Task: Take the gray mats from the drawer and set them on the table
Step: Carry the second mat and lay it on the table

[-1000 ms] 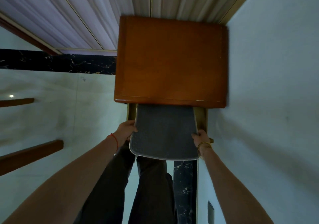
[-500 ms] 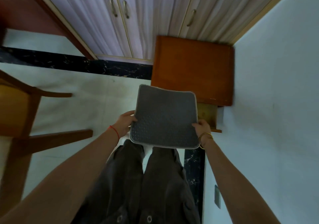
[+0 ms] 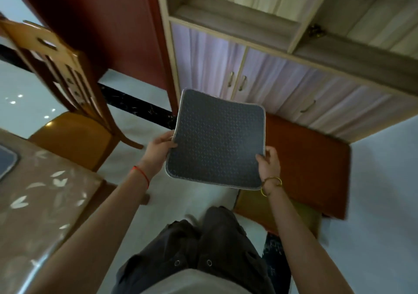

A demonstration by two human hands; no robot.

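A square gray mat [image 3: 217, 139] with a pale stitched border and a dotted surface hangs in the air in front of me. My left hand [image 3: 159, 145] grips its left edge and my right hand [image 3: 269, 163] grips its lower right edge. The open drawer [image 3: 300, 212] of a small brown cabinet [image 3: 307, 157] shows below my right forearm; what lies inside is hidden. The table [image 3: 43, 203] with a leaf-patterned cover fills the lower left. Another gray mat [image 3: 6, 161] lies on it at the left edge of the view.
A wooden chair [image 3: 67, 121] stands at the table's far side. A tall cupboard [image 3: 271, 76] with pale doors lines the back wall behind the brown cabinet. A white wall [image 3: 382, 203] closes the right side. My legs [image 3: 192, 253] are at the bottom.
The mat has come out of the drawer and risen between both hands. My view has swung left, bringing the table and chair into sight.
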